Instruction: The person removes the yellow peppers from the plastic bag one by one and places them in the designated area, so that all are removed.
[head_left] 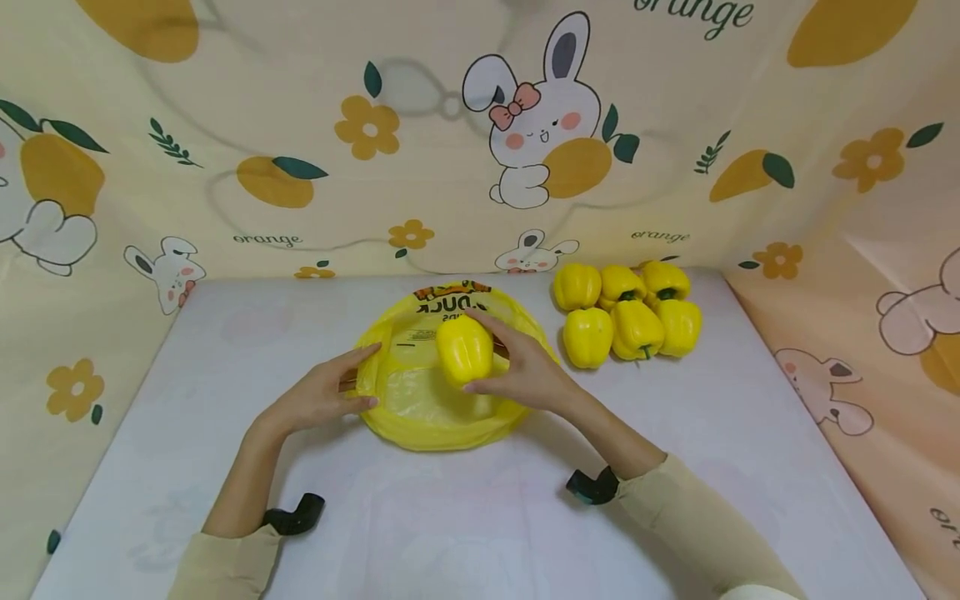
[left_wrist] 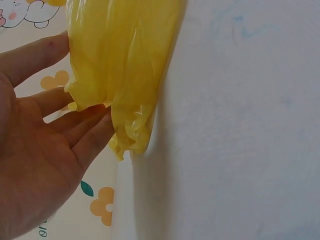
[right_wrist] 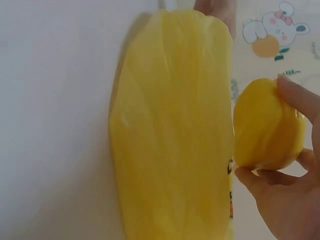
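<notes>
A yellow plastic bag (head_left: pixel 442 433) stands on the table with its round mouth spread wide and dark print on its far inner side. My left hand (head_left: pixel 315 396) rests against the bag's left side, its fingers fairly straight; in the left wrist view, fingers of the left hand (left_wrist: pixel 40 145) reach to the bag's crumpled edge (left_wrist: pixel 132 120). A yellow bell pepper (head_left: pixel 464 350) is held by my right hand (head_left: pixel 528 367) over the bag's mouth. In the right wrist view, thumb and fingers grip the pepper (right_wrist: pixel 267 125) above the bag's rim.
Several more yellow bell peppers (head_left: pixel 587 338) are grouped at the back right of the white table (head_left: pixel 450 525), to the right of the bag. A cloth backdrop (head_left: pixel 435 192) with printed rabbits and oranges rises behind and beside the table.
</notes>
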